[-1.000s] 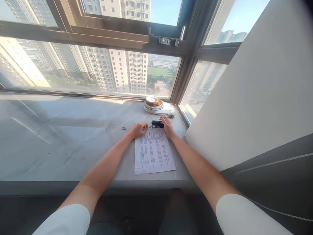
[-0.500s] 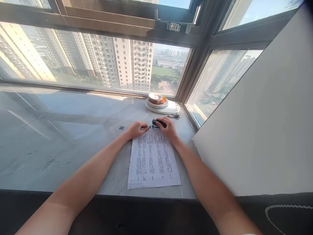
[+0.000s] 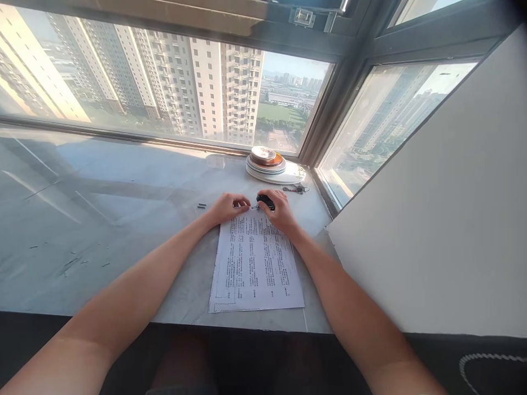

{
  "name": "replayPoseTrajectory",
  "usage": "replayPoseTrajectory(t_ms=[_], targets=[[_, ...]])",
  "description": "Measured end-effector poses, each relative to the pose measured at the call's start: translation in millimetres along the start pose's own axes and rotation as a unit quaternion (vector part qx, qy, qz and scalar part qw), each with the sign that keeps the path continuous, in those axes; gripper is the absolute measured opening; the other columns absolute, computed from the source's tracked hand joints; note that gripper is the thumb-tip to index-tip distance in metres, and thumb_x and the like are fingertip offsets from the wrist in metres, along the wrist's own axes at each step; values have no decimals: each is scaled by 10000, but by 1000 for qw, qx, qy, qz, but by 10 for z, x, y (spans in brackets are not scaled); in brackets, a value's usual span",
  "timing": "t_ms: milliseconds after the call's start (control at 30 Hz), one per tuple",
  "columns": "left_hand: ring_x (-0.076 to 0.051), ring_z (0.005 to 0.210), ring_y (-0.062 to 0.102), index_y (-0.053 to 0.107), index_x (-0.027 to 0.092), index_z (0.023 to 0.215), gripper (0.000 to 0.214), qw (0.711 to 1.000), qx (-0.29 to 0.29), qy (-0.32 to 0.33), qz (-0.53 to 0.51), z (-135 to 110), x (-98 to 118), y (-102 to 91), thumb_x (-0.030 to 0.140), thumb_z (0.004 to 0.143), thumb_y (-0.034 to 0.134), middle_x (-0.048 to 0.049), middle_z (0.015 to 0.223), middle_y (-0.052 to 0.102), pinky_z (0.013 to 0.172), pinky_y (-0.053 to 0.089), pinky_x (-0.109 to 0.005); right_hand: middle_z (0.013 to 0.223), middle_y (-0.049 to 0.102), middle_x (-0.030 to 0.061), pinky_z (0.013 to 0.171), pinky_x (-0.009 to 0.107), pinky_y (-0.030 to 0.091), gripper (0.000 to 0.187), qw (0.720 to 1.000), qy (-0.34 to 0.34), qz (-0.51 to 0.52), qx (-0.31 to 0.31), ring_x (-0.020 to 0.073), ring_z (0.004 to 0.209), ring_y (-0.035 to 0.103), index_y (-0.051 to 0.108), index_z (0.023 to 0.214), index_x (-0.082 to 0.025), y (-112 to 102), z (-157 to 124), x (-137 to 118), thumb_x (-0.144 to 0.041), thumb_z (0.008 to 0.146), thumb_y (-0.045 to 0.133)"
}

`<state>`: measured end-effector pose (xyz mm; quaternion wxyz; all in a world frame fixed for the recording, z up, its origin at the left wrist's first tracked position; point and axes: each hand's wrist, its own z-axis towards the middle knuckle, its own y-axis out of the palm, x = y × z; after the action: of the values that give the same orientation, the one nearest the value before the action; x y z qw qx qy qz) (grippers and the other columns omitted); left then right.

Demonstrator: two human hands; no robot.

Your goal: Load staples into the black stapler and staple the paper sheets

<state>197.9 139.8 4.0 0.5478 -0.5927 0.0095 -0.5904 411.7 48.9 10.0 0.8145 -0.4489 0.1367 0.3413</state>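
A stack of printed paper sheets [image 3: 256,262] lies on the marble windowsill [image 3: 102,208]. At its far edge sits a small black stapler [image 3: 265,201]. My right hand [image 3: 280,211] is closed over the stapler from the right. Just left of it, my left hand [image 3: 228,207] has its fingers curled together, pinching something small at the stapler's metal front end; I cannot make out what. Both hands rest at the top edge of the paper.
A stack of plates [image 3: 272,164] stands in the sill's far right corner, with a bunch of keys [image 3: 295,189] beside it. A small dark strip [image 3: 201,206] lies left of my left hand. A white wall [image 3: 432,219] rises on the right.
The camera has tilted down and moved closer. My right hand has slid further over the stapler, covering more of it. My left hand stays pinched at its front.
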Motion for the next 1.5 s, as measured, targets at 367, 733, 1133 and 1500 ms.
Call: replayPoseTrajectory(t_ms=[367, 733, 1133, 1500], targets=[[-148, 744, 637, 767, 190, 931, 238, 1000, -16, -1, -2, 13, 42, -18, 376, 864, 633, -33, 861, 762, 727, 504, -288, 1263, 601, 45, 1134, 572, 349, 289, 996, 74, -2, 53, 334, 1256, 450, 780, 1046, -369, 38, 7, 35, -573, 946, 601], [-165, 782, 652, 776, 189, 932, 259, 1000, -15, -16, 4, 20, 25, -17, 396, 857, 640, -44, 871, 765, 760, 513, -309, 1226, 531, 86, 1075, 567, 419, 387, 989, 121, 15, 78, 347, 1221, 441, 731, 965, -294, 29, 2, 103, -658, 846, 677], [-154, 766, 641, 781, 193, 932, 223, 1000, -18, -5, 14, 26, 15, -14, 352, 861, 640, -36, 858, 761, 758, 502, -304, 1218, 563, 59, 1138, 578, 366, 289, 991, 110, 60, 43, 335, 1243, 424, 799, 1008, -369, 49, 5, 84, -586, 828, 737], [-156, 769, 629, 782, 212, 916, 205, 999, -20, -2, 26, 23, 7, 0, 358, 864, 648, -34, 869, 761, 764, 495, -316, 1275, 551, 55, 1146, 546, 358, 350, 994, 104, 37, 11, 325, 1279, 394, 792, 1090, -374, 11, -1, 68, -621, 859, 703]])
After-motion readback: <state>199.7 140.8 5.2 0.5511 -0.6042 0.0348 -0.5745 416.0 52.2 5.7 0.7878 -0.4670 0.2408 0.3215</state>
